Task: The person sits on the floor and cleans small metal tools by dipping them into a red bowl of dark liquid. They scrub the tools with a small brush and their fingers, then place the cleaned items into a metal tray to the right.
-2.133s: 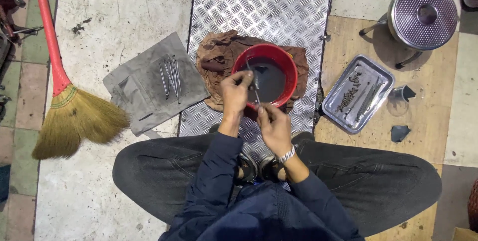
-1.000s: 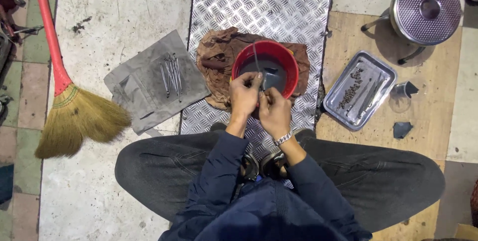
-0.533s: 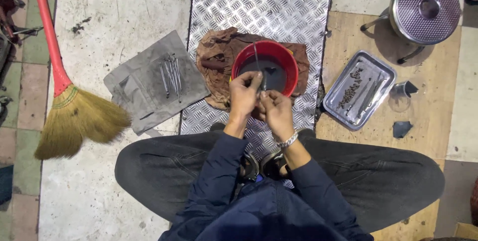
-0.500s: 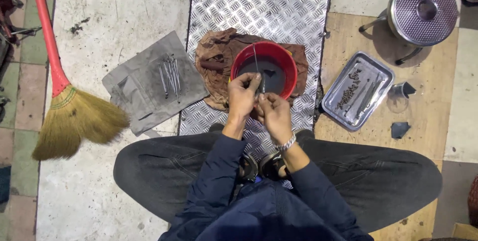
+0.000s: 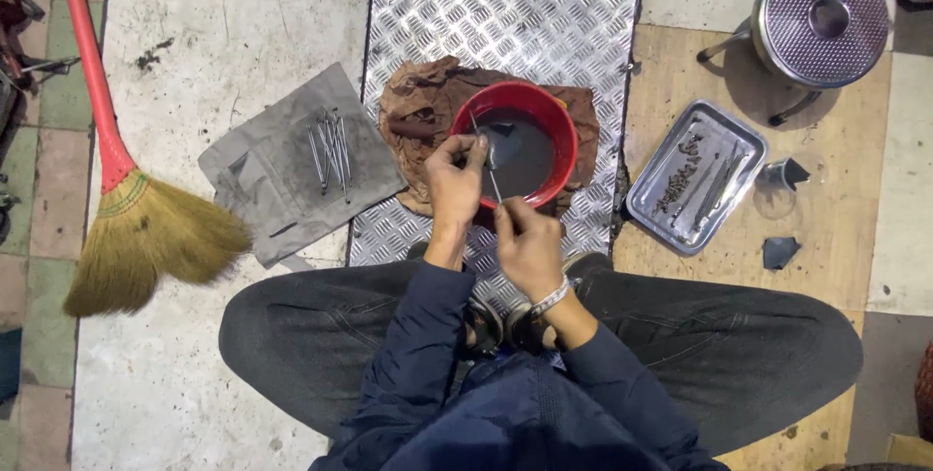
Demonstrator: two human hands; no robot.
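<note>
Tiled floor with a steel tread plate point(image 5: 505, 4), person seated cross-legged. Both hands pinch one thin metal rod point(image 5: 489, 165) over the red bowl point(image 5: 515, 140) of dark liquid: left hand point(image 5: 455, 174) high, right hand point(image 5: 528, 243) low. Best kept over the bowl (drips). Rod: slim, grey, wet-looking.

round red plastic bowl point(image 5: 515, 145): glossy, held dark shiny liquid | thin metal rod point(image 5: 489, 162): smooth | crumpled brown cloth point(image 5: 428, 121): matt, stained | silver chequer-plate metal sheet point(image 5: 496, 14): embossed, shiny | rectangular steel tray point(image 5: 696, 176): polished | grey cloth mat point(image 5: 292, 165): dull | straw broom point(image 5: 146, 233): coarse
</note>
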